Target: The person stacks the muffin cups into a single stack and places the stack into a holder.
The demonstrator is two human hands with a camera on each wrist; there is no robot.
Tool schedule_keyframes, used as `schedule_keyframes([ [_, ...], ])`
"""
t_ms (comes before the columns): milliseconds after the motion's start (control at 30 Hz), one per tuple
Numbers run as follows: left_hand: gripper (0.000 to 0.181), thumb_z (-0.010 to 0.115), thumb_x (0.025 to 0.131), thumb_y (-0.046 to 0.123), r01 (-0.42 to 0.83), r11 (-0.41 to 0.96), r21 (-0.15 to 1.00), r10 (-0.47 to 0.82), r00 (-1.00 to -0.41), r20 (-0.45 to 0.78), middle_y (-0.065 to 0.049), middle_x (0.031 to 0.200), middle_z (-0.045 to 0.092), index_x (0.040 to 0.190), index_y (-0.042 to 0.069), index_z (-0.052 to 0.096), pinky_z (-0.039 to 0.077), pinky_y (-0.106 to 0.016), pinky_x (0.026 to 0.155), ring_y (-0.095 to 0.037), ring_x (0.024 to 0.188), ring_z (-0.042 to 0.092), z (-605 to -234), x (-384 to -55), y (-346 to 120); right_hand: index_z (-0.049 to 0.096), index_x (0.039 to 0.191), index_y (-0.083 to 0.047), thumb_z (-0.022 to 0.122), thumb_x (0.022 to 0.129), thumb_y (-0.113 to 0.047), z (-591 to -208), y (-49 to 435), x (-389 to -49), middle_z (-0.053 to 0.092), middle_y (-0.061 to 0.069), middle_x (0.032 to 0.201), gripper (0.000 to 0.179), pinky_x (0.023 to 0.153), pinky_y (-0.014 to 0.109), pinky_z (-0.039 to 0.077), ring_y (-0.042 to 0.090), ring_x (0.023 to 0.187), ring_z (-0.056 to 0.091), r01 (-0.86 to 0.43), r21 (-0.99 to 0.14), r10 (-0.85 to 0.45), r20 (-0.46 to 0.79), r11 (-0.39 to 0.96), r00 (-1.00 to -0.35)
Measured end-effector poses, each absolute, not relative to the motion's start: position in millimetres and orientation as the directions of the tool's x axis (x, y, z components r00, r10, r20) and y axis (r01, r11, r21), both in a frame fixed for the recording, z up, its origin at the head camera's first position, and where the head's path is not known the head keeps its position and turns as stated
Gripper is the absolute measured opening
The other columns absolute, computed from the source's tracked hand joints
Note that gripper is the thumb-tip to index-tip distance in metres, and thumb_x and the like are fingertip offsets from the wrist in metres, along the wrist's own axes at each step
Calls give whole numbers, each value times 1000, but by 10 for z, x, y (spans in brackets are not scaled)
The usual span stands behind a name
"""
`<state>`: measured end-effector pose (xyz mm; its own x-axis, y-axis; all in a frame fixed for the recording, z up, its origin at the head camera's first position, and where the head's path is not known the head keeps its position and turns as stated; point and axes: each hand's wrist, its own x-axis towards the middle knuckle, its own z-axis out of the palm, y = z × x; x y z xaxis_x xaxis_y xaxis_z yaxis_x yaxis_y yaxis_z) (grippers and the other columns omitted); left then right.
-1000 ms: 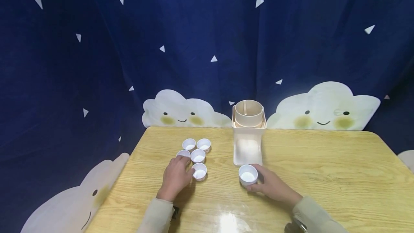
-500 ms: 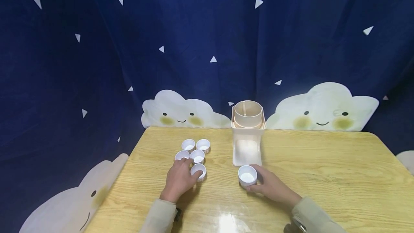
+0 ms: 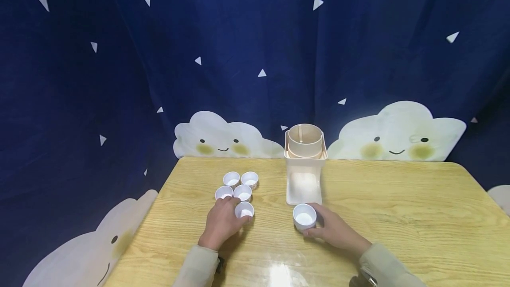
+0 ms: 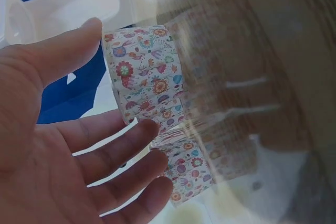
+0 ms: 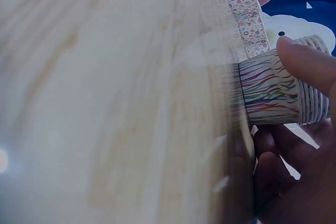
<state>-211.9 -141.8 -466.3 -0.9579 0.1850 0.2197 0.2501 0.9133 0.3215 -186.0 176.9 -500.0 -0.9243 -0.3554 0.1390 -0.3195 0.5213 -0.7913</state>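
Several small white-lined paper baking cups, floral outside, stand grouped left of the middle of the table. My left hand (image 3: 223, 223) has its thumb and index finger around the nearest floral cup (image 3: 244, 210), the thumb tip at its rim in the left wrist view, where the floral cup (image 4: 142, 66) stands upright on the wood. Its other fingers spread beside a second floral cup (image 4: 189, 174). My right hand (image 3: 332, 229) grips a nested stack of wavy-striped paper cups (image 5: 270, 90) between thumb and fingers. From above, the stack (image 3: 304, 216) shows a white inside.
A beige plastic holder (image 3: 304, 187) with a round, open cylinder (image 3: 305, 141) on top stands at the table's back, beyond the striped stack. The wooden table (image 3: 390, 216) ends at a dark blue curtain (image 3: 239, 25) with white clouds.
My left hand has shifted slightly right, its thumb passing from the left side of the nearest floral cup to its right side. My right hand and the striped stack stay put.
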Motion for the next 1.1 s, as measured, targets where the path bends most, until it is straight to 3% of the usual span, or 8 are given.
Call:
schedule_keyframes([
  [300, 38, 84, 70, 39, 230, 920, 317, 180, -967, 181, -6, 96, 69, 93, 11, 71, 49, -38, 61, -24, 85, 62, -4646, -2113, -1403, 58, 131, -19, 82, 77, -33, -5049, 1762, -1863, 67, -5, 119, 61, 104, 47, 41, 12, 115, 58, -304, -791, -343, 128, 530, -931],
  [500, 38, 85, 69, 34, 239, 912, 335, 197, -968, 154, -5, 91, 69, 96, 11, 70, 47, -36, 57, -20, 78, 61, -4633, -2111, -1403, 58, 131, -17, 82, 77, -32, -5046, 1763, -1862, 67, -4, 118, 61, 104, 51, 41, 16, 115, 59, -306, -788, -344, 128, 535, -930],
  [900, 32, 81, 74, 28, 266, 895, 358, 218, -961, 169, -3, 95, 69, 101, 13, 71, 49, -37, 60, -22, 81, 65, -4666, -2102, -1400, 57, 133, -21, 82, 77, -34, -5035, 1759, -1861, 66, -6, 121, 63, 106, 55, 40, 18, 119, 57, -258, -804, -329, 82, 537, -941],
  [1100, 35, 80, 75, 28, 260, 907, 332, 213, -962, 173, -7, 99, 69, 103, 9, 69, 52, -41, 63, -26, 83, 66, -4647, -2089, -1395, 57, 133, -20, 82, 77, -33, -5040, 1761, -1865, 66, -5, 120, 63, 105, 54, 40, 17, 118, 58, -273, -799, -338, 94, 536, -937],
])
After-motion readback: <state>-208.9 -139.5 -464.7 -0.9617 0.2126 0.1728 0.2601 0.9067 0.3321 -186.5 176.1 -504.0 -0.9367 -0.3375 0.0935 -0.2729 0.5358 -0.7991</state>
